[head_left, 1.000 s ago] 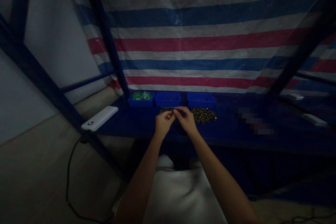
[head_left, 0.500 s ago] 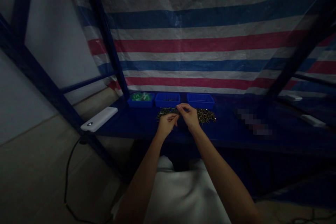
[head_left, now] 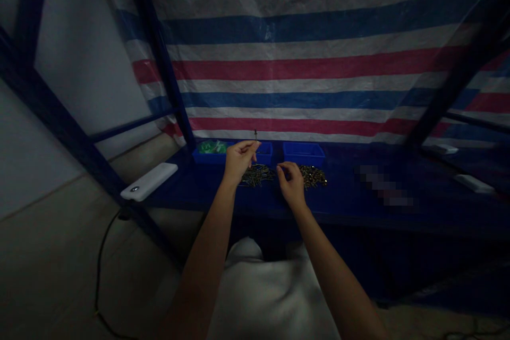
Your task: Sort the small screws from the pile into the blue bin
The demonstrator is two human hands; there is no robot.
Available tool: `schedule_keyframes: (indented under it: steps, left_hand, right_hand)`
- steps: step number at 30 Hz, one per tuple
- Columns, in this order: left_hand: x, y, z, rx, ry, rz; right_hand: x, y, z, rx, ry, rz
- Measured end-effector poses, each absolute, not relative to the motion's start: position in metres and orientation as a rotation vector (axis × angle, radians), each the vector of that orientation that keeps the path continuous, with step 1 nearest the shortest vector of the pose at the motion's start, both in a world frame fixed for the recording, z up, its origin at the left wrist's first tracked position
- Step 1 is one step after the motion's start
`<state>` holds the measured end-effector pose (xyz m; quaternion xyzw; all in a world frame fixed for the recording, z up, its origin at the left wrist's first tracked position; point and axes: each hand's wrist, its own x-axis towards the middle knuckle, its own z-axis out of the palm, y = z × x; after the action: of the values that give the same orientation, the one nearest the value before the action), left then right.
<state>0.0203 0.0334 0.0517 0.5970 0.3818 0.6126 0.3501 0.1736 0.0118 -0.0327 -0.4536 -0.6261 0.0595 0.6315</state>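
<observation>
My left hand [head_left: 240, 158] is raised in front of the blue bins, its thumb and fingers pinching a long thin screw [head_left: 255, 135]. The screw points upward, with a small wider piece near its top. Below that hand lies a pile of long thin screws [head_left: 258, 175] on the blue table. My right hand [head_left: 292, 183] hovers at the table between this pile and a heap of short brass-coloured fasteners [head_left: 314, 175]. Its fingers are curled, with thumb and forefinger close together; whatever is between them is too small and dark to make out.
Three blue bins stand along the back: a left bin [head_left: 203, 159] with green-and-white contents, a middle bin [head_left: 266, 155], and a right bin [head_left: 304, 154]. A white power bank-like box [head_left: 149, 183] lies at the left edge. Blue metal posts [head_left: 165, 66] frame the table, before a striped sheet [head_left: 279, 69].
My hands were together over the piles and have parted. The left rose up and to the left with the screw; the right dropped slightly and moved a little right.
</observation>
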Motion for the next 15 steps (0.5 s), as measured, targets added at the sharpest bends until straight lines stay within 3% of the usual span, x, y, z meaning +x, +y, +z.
schedule_keyframes:
  steps: [4, 10, 15]
  left_hand:
    - [0.019, 0.042, 0.049, 1.453, 1.155, 1.396]
    - [0.015, 0.033, 0.056, 1.566, 0.894, 1.486]
    - [0.010, 0.039, 0.055, 1.736, 0.997, 1.326]
  right_hand:
    - [0.174, 0.010, -0.032, -1.051, -1.462, 0.125]
    - [0.174, 0.009, -0.032, -1.065, -1.498, 0.131]
    - [0.174, 0.009, -0.034, -1.066, -1.513, 0.123]
